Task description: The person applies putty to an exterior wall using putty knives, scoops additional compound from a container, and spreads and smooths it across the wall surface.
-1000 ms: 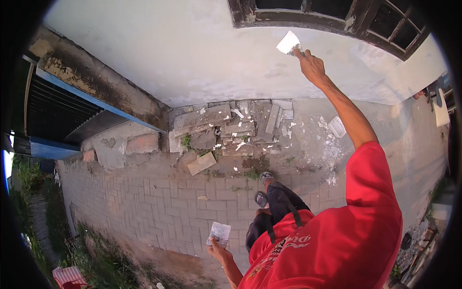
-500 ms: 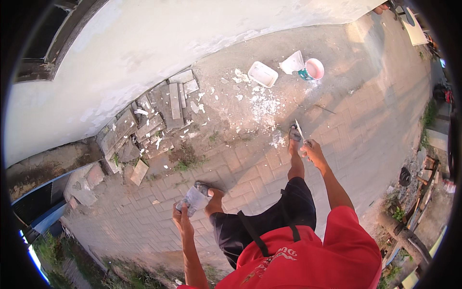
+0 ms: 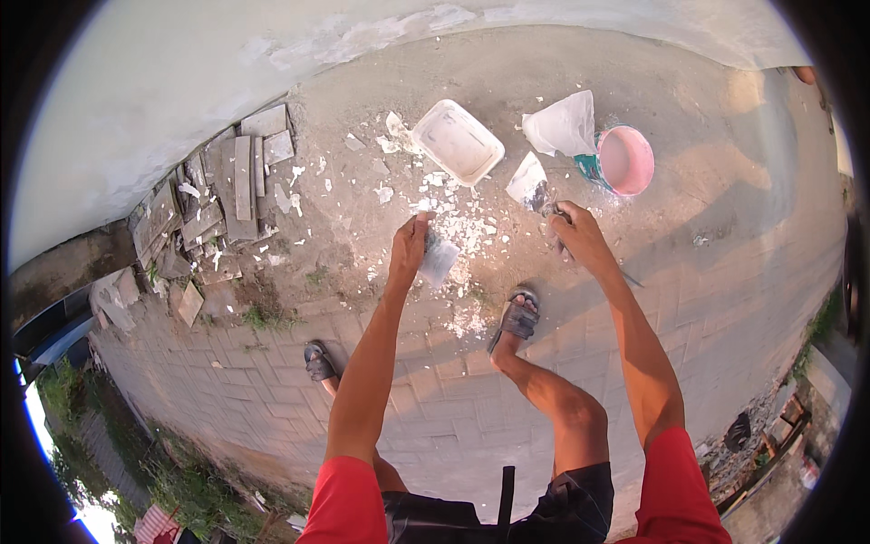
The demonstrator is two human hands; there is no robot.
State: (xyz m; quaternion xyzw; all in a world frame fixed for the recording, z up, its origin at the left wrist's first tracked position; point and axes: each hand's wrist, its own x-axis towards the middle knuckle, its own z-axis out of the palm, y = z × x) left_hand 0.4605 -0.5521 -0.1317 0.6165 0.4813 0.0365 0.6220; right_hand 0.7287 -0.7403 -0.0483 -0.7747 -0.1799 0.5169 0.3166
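Observation:
My right hand (image 3: 580,234) is closed around the handle of a putty knife (image 3: 526,181), its broad blade coated white and pointing toward the wall. The blade is close to a white plastic tray (image 3: 496,161) and a crumpled white bag (image 3: 564,125). In my left hand (image 3: 410,243) is a thin, flat grey-white piece (image 3: 440,263), roughly rectangular; its kind cannot be made out. It hangs over scattered white flakes (image 3: 467,227) on the ground. Just right of the bag is a pink-lined bucket (image 3: 625,161) with a teal outside.
A pale wall (image 3: 208,82) with peeling patches runs along the far side. Broken boards and tiles (image 3: 227,186) are piled against it at the left. My sandalled feet (image 3: 518,315) are on paving blocks. A thin dark rod (image 3: 632,279) lies beyond my right forearm.
I have moved closer to the tray and bucket, bending toward them. Both hands have reached forward, the putty knife now near the tray and the flat piece over the flakes.

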